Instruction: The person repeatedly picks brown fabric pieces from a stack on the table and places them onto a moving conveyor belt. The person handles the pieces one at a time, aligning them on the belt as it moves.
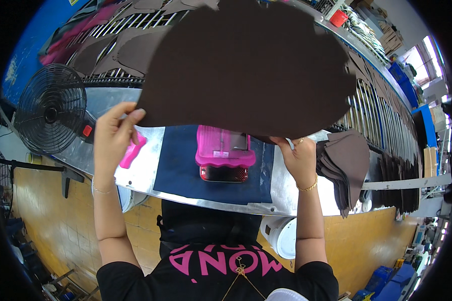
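Observation:
A large dark brown cut sheet piece [246,70], with wavy edges, is held up over the table and fills the upper middle of the view. My left hand [116,131] pinches its lower left corner between thumb and fingers. Along its lower right edge, my right hand [300,156] grips it, the fingers partly hidden behind the material. Below the sheet, a pink plastic container [225,150] with a wavy rim rests above a red-edged dark object [225,174]. Both are on a navy cloth [178,168]. Another pink wavy-edged piece [133,152] lies near my left hand.
A shiny metal table [141,175] spans in front of me. A black wire fan [50,114] stands at left. Stacked brown pieces [355,155] hang over the right edge. Slatted racks [374,113] hold more pieces behind. A white bucket [285,241] is below the table.

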Demonstrator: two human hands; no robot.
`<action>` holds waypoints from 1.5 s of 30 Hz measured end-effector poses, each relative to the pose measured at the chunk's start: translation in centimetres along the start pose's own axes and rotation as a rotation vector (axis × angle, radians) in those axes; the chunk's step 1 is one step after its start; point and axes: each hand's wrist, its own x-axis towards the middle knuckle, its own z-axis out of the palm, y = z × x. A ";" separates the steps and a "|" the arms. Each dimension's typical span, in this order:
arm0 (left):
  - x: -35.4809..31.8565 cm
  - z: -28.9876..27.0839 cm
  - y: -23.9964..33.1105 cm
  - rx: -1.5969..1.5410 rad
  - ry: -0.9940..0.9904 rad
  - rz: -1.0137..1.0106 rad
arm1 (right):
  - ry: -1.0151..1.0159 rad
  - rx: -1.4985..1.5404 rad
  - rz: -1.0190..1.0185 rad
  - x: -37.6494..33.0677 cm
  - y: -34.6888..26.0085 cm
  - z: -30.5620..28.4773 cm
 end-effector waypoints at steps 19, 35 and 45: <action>2.8 14.4 5.4 0.394 -0.456 0.667 | 0.441 0.090 0.410 -8.0 2.6 -14.3; 4.0 4.7 4.0 0.250 -0.077 0.252 | 0.509 0.438 0.681 -0.2 23.4 -17.2; 0.9 -0.7 -1.1 0.113 0.055 -0.046 | 0.237 0.224 0.949 3.6 33.0 -9.5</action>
